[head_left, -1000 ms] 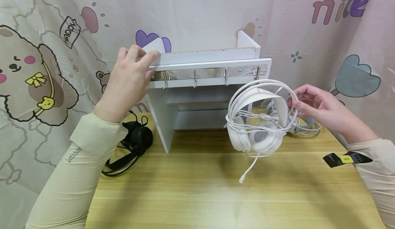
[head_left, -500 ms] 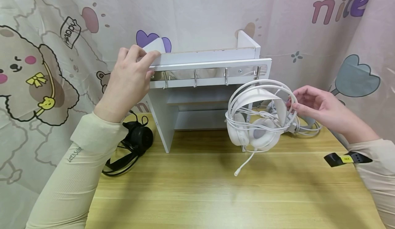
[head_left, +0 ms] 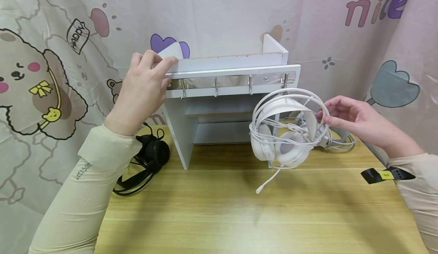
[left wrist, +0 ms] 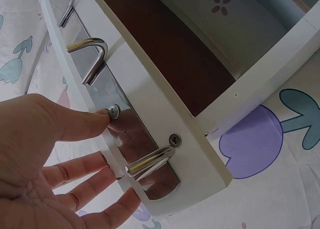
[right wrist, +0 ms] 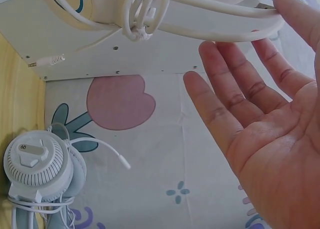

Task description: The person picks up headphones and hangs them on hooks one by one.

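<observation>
My right hand (head_left: 356, 123) pinches the headband of a white headset (head_left: 291, 149), thumb on one side and fingertips at the other. Its cable is wound round the earcups, and the mic boom points down over the table. In the head view, the headband's top overlaps the rightmost hook (head_left: 285, 81) of a white shelf unit (head_left: 181, 132). My left hand (head_left: 145, 83) grips the left end of the unit's hook rail (head_left: 236, 70). In the left wrist view, its thumb lies beside a screw (left wrist: 114, 111) on the metal strip.
A black headset (head_left: 152, 153) lies on the wooden table (head_left: 239, 216), left of the shelf. Another white headset (right wrist: 37, 161) with bundled cable sits behind and right of the held one. A printed curtain (head_left: 222, 22) hangs close behind and at both sides.
The white headset has swung slightly, its earcups rising and its mic tip shifting left. My right hand has dropped a little; my left hand stays on the rail.
</observation>
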Demonstrator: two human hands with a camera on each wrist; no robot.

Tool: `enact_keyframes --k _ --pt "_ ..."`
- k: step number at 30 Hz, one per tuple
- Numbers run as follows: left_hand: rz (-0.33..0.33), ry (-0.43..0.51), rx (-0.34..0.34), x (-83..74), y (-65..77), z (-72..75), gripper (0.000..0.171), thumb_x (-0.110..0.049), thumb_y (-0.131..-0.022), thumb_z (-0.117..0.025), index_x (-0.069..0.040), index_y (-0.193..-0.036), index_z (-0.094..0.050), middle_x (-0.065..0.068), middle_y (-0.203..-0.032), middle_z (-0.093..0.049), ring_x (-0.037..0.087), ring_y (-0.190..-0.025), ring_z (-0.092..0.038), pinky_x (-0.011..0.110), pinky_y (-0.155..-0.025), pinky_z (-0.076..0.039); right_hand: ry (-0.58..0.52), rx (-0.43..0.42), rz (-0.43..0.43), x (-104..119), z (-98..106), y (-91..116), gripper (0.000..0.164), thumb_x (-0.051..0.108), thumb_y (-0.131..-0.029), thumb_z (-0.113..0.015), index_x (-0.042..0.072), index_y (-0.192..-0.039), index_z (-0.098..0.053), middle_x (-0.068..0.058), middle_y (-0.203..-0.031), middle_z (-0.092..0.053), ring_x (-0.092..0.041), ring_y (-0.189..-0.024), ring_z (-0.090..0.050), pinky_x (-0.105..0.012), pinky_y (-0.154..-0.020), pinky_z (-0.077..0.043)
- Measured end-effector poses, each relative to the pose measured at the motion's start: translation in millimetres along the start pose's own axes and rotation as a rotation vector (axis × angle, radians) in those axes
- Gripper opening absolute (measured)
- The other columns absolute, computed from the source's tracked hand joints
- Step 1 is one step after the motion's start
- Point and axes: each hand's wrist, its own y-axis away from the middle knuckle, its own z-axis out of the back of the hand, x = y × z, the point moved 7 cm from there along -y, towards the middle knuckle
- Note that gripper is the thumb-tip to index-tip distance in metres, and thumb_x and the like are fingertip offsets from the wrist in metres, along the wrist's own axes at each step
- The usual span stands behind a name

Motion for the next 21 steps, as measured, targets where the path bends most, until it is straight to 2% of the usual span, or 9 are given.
enact_keyframes --k 6,12,17,21 --pt "-0.002 0.003 -0.001 -0.2 -0.1 0.1 0.046 0.007 -0.097 -0.069 -0.009 -0.139 -0.062 0.029 -0.118 -0.058 0.048 -0.107 -0.048 0.055 -0.093 -0.042 -0.004 -0.007 0.02 -3.1 4.2 0.6 0.024 0.001 -0.107 -0.059 0.004 -0.13 -0.061 0.004 -0.116 -0.078 -0.006 -0.105 -0.074 -0.013 -0.09 -0.055" --pt "-0.01 -0.003 -0.001 -0.4 -0.3 -0.3 0.046 0.007 -0.097 -0.069 -0.009 -0.139 -0.062 0.029 -0.118 -0.058 0.048 -0.107 -0.049 0.055 -0.094 -0.042 0.044 -0.069 -0.027 -12.6 13.9 0.7 0.024 0.007 -0.109 -0.058 0.011 -0.132 -0.063 0.012 -0.115 -0.076 -0.002 -0.101 -0.074 -0.011 -0.086 -0.055" --pt "-0.009 -0.006 -0.003 -0.2 0.0 -0.4 0.046 0.007 -0.096 -0.069 -0.009 -0.139 -0.062 0.029 -0.118 -0.058 0.048 -0.107 -0.049 0.055 -0.093 -0.043 -0.022 -0.062 0.012 -16.6 19.9 2.1 0.025 0.001 -0.11 -0.054 0.003 -0.134 -0.061 0.009 -0.117 -0.077 -0.004 -0.104 -0.076 -0.014 -0.089 -0.058" --pt "-0.013 -0.006 -0.009 -0.3 0.1 -0.1 0.045 0.008 -0.096 -0.069 -0.008 -0.138 -0.062 0.029 -0.118 -0.058 0.048 -0.106 -0.049 0.055 -0.093 -0.042 -0.054 -0.071 0.027 -23.2 27.1 4.0 0.024 0.001 -0.111 -0.051 0.0 -0.133 -0.059 0.007 -0.118 -0.078 -0.004 -0.107 -0.077 -0.015 -0.09 -0.059"
